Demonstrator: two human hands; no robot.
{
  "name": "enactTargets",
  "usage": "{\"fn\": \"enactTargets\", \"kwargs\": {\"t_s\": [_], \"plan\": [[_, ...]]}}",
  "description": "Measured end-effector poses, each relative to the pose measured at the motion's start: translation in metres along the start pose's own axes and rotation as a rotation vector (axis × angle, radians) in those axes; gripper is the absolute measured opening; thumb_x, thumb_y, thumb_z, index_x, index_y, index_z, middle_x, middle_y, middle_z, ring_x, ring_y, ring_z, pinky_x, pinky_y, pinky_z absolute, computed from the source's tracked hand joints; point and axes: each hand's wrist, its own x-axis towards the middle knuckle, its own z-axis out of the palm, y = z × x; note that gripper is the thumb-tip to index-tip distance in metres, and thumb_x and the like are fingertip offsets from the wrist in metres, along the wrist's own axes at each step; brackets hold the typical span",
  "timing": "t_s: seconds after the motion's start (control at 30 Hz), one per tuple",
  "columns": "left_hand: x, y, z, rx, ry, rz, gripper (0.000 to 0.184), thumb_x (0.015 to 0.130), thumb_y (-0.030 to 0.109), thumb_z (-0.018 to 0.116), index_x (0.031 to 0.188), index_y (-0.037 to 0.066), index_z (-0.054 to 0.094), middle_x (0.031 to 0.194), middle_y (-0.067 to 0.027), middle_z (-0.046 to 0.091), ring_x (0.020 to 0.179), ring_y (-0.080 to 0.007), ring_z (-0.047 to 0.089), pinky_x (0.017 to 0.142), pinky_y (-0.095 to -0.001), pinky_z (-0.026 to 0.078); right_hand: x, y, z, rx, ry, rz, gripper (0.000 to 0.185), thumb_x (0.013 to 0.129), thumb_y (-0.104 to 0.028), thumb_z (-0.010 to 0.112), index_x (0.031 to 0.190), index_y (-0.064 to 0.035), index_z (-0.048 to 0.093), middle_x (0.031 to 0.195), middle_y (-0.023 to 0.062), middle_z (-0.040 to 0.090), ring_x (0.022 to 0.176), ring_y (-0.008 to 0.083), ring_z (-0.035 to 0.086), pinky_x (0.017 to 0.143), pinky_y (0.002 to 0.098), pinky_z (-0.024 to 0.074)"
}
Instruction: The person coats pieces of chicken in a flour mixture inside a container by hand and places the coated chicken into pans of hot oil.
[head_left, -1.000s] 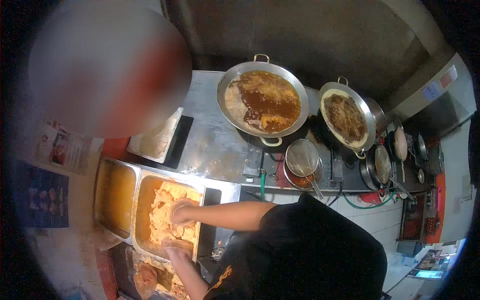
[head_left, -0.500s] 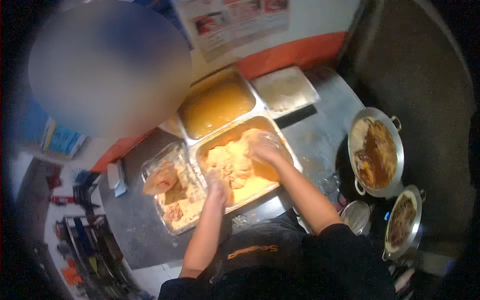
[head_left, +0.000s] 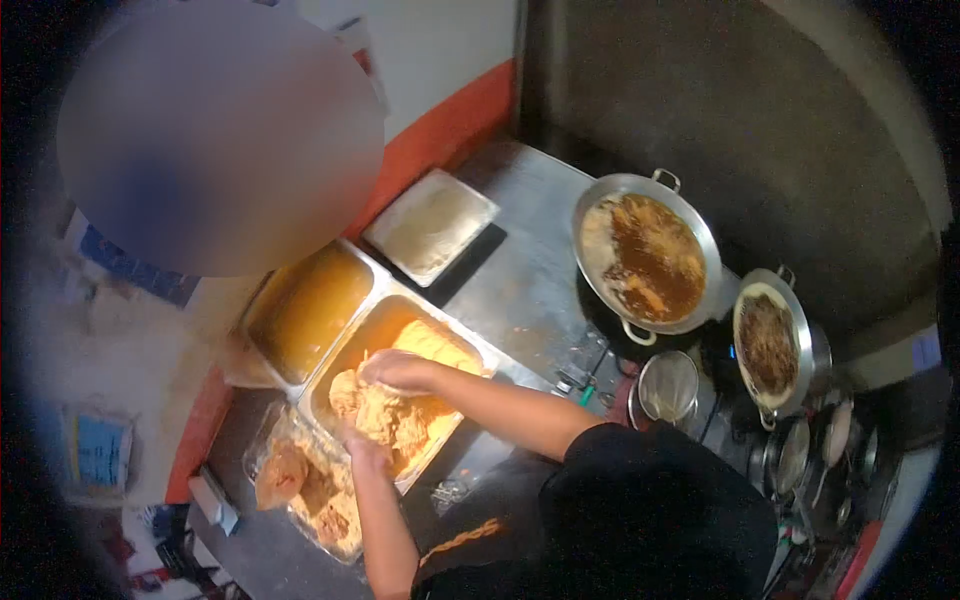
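A metal tray (head_left: 470,345) holds orange-yellow flour and several coated lumps (head_left: 385,415). My right hand (head_left: 398,372) lies on the lumps from above, its fingers partly hidden by flour and blur. At the tray's near left edge, my left hand (head_left: 368,452) touches the coated pieces, and its fingertips are hard to make out. Beside this tray is a deep pan of yellow-brown liquid (head_left: 312,308). On the other side sits a clear tray (head_left: 335,545) with floury crumbs and a reddish-brown piece (head_left: 282,475).
A shallow tray of pale powder (head_left: 432,228) stands farther back on the metal counter (head_left: 525,215). Two woks of bubbling oil, one larger (head_left: 655,258) and one smaller (head_left: 768,345), are at the right. A round strainer (head_left: 668,386) lies below them.
The view has swung, shifting the trays left and the woks toward the middle since half a second ago. My right hand has come in closer to my left hand over the coated lumps.
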Motion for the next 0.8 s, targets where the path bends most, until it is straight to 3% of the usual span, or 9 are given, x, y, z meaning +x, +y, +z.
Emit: {"fn": "enactTargets", "kwargs": {"t_s": [0.07, 0.1, 0.2, 0.3, 0.37, 0.47, 0.63, 0.73, 0.8], "plan": [[0.018, -0.002, -0.031, 0.158, 0.137, -0.002, 0.072, 0.084, 0.070, 0.038, 0.122, 0.011, 0.051, 0.115, -0.0119, 0.059, 0.101, -0.0299, 0.057, 0.082, -0.0521, 0.049, -0.025, -0.030, -0.005, -0.446, 0.180, -0.098, 0.037, 0.084, -0.037, 0.050, 0.087, -0.0023, 0.064, 0.088, 0.0180, 0.063, 0.082, 0.0319, 0.054, 0.078, 0.0406, 0.0423], [0.018, -0.006, -0.042, 0.212, 0.185, -0.006, 0.070, 0.084, 0.069, 0.039, 0.121, 0.011, 0.052, 0.113, -0.0122, 0.059, 0.099, -0.0300, 0.057, 0.080, -0.0519, 0.049, -0.040, -0.048, -0.013, -0.319, 0.212, 0.043, 0.041, 0.085, -0.039, 0.048, 0.086, -0.0013, 0.064, 0.093, 0.0214, 0.062, 0.085, 0.0372, 0.056, 0.077, 0.0438, 0.0430], [0.009, -0.010, -0.061, 0.371, 0.367, 0.060, 0.052, 0.095, 0.047, 0.034, 0.129, 0.009, 0.046, 0.125, -0.0118, 0.051, 0.097, -0.0258, 0.051, 0.088, -0.0432, 0.042, -0.070, -0.059, -0.029, -0.422, 0.327, 0.215, 0.044, 0.085, -0.042, 0.046, 0.088, -0.0020, 0.065, 0.097, 0.0217, 0.063, 0.091, 0.0362, 0.059, 0.078, 0.0436, 0.0445], [0.008, -0.019, -0.076, 0.369, 0.177, -0.121, 0.045, 0.094, 0.041, 0.037, 0.121, 0.007, 0.050, 0.118, -0.0113, 0.052, 0.098, -0.0264, 0.051, 0.089, -0.0439, 0.042, -0.053, 0.073, -0.006, -0.570, 0.319, 0.182, 0.039, 0.083, -0.038, 0.048, 0.087, -0.0041, 0.067, 0.092, 0.0188, 0.065, 0.088, 0.0325, 0.062, 0.076, 0.0425, 0.0464], [0.007, -0.026, -0.048, 0.271, 0.175, -0.176, 0.042, 0.093, 0.040, 0.039, 0.116, 0.008, 0.052, 0.114, -0.0116, 0.054, 0.099, -0.0282, 0.051, 0.089, -0.0452, 0.044, -0.019, 0.135, 0.007, -0.897, -0.015, 0.253, 0.036, 0.074, -0.040, 0.053, 0.072, -0.0072, 0.068, 0.076, 0.0147, 0.066, 0.069, 0.0303, 0.062, 0.066, 0.0417, 0.0498], [-0.024, -0.026, 0.012, 0.246, 0.275, -0.162, 0.041, 0.092, 0.039, 0.039, 0.114, 0.008, 0.053, 0.114, -0.0118, 0.054, 0.102, -0.0297, 0.051, 0.089, -0.0470, 0.045, -0.043, 0.042, 0.021, -0.516, 0.001, 0.465, 0.029, 0.071, -0.028, 0.055, 0.077, -0.0032, 0.067, 0.079, 0.0186, 0.065, 0.072, 0.0310, 0.062, 0.063, 0.0436, 0.0471], [0.002, -0.024, -0.023, 0.298, 0.324, -0.186, 0.042, 0.092, 0.037, 0.039, 0.118, 0.006, 0.053, 0.114, -0.0139, 0.055, 0.104, -0.0318, 0.053, 0.087, -0.0510, 0.047, -0.041, 0.034, 0.042, -0.239, 0.198, 0.252, 0.035, 0.078, -0.034, 0.052, 0.077, -0.0006, 0.065, 0.082, 0.0187, 0.065, 0.077, 0.0323, 0.061, 0.070, 0.0420, 0.0461], [-0.006, -0.018, -0.033, 0.111, 0.266, -0.060, 0.041, 0.091, 0.035, 0.042, 0.118, 0.006, 0.054, 0.111, -0.0146, 0.057, 0.096, -0.0336, 0.056, 0.086, -0.0501, 0.048, -0.050, -0.009, 0.029, -0.260, 0.428, 0.170, 0.030, 0.080, -0.031, 0.051, 0.079, -0.0047, 0.066, 0.087, 0.0190, 0.063, 0.078, 0.0297, 0.058, 0.069, 0.0399, 0.0448], [-0.046, 0.004, -0.010, 0.073, -0.060, -0.125, 0.042, 0.091, 0.035, 0.043, 0.120, 0.006, 0.053, 0.113, -0.0151, 0.057, 0.099, -0.0322, 0.055, 0.089, -0.0466, 0.047, -0.048, -0.017, 0.010, -0.194, 0.289, 0.230, 0.038, 0.087, -0.035, 0.044, 0.085, -0.0037, 0.065, 0.100, 0.0205, 0.063, 0.090, 0.0315, 0.059, 0.077, 0.0388, 0.0448]]}}
